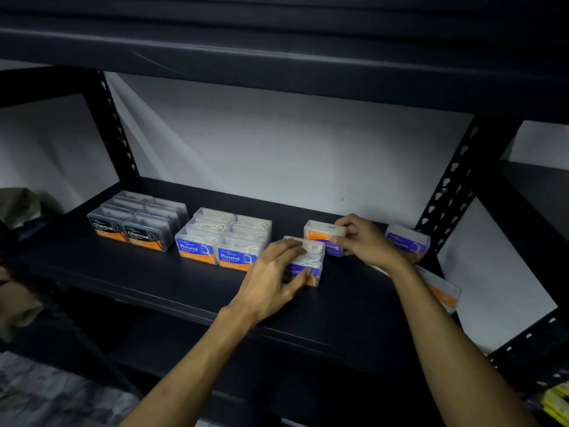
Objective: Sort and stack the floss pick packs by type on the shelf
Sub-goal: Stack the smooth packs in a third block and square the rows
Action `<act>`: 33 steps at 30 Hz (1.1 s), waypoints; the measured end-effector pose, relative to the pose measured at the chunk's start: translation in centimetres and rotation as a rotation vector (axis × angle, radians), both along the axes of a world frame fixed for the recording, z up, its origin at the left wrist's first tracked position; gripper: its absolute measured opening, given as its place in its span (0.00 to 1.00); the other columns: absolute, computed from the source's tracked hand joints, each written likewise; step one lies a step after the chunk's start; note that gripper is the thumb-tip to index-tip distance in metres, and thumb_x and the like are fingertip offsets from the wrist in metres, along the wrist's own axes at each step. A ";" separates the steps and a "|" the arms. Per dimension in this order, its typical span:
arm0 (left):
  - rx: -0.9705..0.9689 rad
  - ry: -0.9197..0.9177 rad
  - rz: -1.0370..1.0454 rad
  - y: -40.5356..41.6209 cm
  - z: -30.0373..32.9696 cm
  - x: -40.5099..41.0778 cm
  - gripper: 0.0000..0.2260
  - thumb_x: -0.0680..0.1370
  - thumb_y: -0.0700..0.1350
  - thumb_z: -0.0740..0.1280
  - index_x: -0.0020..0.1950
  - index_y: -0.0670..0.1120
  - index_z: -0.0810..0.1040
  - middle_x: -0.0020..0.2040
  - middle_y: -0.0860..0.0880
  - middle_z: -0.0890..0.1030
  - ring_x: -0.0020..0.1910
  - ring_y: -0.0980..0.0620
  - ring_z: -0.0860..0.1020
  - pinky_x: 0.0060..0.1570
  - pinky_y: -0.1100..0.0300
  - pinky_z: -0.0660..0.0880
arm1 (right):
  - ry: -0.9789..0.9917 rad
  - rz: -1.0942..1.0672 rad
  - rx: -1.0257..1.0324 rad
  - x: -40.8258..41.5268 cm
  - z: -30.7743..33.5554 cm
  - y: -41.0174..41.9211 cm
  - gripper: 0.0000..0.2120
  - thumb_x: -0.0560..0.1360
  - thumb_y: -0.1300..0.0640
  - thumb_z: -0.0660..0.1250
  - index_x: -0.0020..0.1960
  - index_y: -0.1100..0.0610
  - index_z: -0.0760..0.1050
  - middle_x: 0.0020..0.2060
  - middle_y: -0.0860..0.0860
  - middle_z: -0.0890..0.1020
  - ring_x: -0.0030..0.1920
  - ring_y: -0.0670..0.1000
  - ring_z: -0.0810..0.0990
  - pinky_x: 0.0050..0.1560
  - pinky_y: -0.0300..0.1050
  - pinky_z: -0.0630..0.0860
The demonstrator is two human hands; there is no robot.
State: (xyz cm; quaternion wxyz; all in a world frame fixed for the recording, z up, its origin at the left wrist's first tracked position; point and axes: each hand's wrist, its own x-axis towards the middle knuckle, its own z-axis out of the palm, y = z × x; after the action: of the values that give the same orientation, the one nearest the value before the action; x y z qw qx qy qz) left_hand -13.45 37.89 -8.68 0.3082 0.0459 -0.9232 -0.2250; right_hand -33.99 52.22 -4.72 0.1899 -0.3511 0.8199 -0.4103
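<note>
Meanwhile, each hand's fingers clamped on a Smooth pack: left hand (271,277) on the front pack (308,263), right hand (366,240) on the rear pack (323,234), bare shelf (154,282) frontward.

Both bare forearms extend forward and upward from the lower edge of the view, converging slightly. Left hand (274,272): palm down, fingers curled over the top of a Smooth floss pick pack (308,263), thumb against its front face. Right hand (366,241): wrist bent inward, fingers and thumb pinching a second Smooth pack (323,234) from its right end.
</note>
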 end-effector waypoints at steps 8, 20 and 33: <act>0.002 -0.015 0.021 0.0 0.1 -0.2 0.19 0.80 0.55 0.66 0.65 0.46 0.79 0.66 0.51 0.77 0.69 0.55 0.70 0.69 0.62 0.67 | 0.194 -0.069 0.044 -0.5 3.0 1.3 0.20 0.69 0.64 0.75 0.57 0.54 0.73 0.48 0.50 0.79 0.47 0.48 0.80 0.42 0.44 0.79; -0.016 -0.002 0.027 0.1 0.2 -0.1 0.19 0.80 0.55 0.66 0.65 0.45 0.79 0.66 0.51 0.77 0.67 0.55 0.71 0.67 0.62 0.70 | 0.259 0.078 0.101 1.4 0.8 -2.1 0.24 0.73 0.57 0.74 0.68 0.53 0.73 0.59 0.49 0.78 0.56 0.46 0.77 0.51 0.38 0.72; -0.133 0.016 0.003 0.1 -0.8 -0.4 0.18 0.81 0.49 0.66 0.69 0.44 0.77 0.70 0.48 0.76 0.72 0.51 0.71 0.72 0.53 0.68 | 0.124 0.012 0.005 -0.1 0.1 0.3 0.13 0.81 0.59 0.63 0.64 0.52 0.79 0.62 0.48 0.80 0.60 0.47 0.78 0.62 0.54 0.78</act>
State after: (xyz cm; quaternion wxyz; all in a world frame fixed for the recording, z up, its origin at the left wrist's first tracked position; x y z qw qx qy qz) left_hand -13.88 38.03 -9.52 0.3185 0.0248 -0.9335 -0.1630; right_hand -34.11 52.50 -4.65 0.1421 -0.3805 0.8290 -0.3844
